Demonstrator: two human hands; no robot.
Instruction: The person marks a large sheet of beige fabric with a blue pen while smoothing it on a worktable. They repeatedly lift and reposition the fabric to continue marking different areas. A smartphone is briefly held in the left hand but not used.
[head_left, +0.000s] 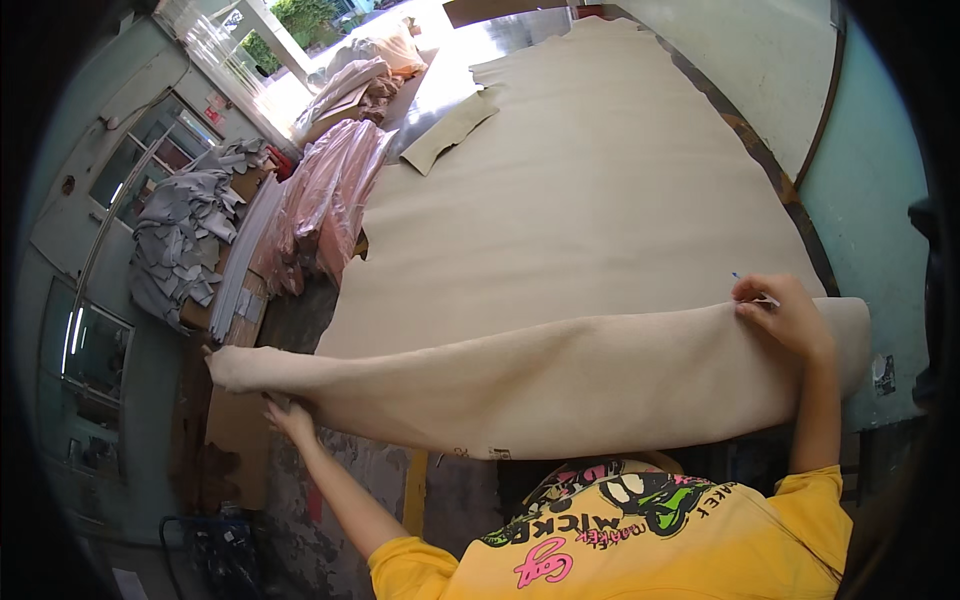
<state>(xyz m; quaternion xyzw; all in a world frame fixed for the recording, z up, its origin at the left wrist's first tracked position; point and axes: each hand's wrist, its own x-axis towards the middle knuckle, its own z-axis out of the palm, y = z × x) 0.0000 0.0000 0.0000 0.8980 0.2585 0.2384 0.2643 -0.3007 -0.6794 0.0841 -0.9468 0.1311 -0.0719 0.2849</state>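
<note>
One head-worn fisheye view looks steeply down and forward from close above, over the long bench (700,90), edges bowing

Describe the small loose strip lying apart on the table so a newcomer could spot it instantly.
Start at the big beige hide covering the table. At its far left edge lies a small beige strip. Unlike the pink plastic-wrapped rolls nearby, it is flat, short and unwrapped.
</note>
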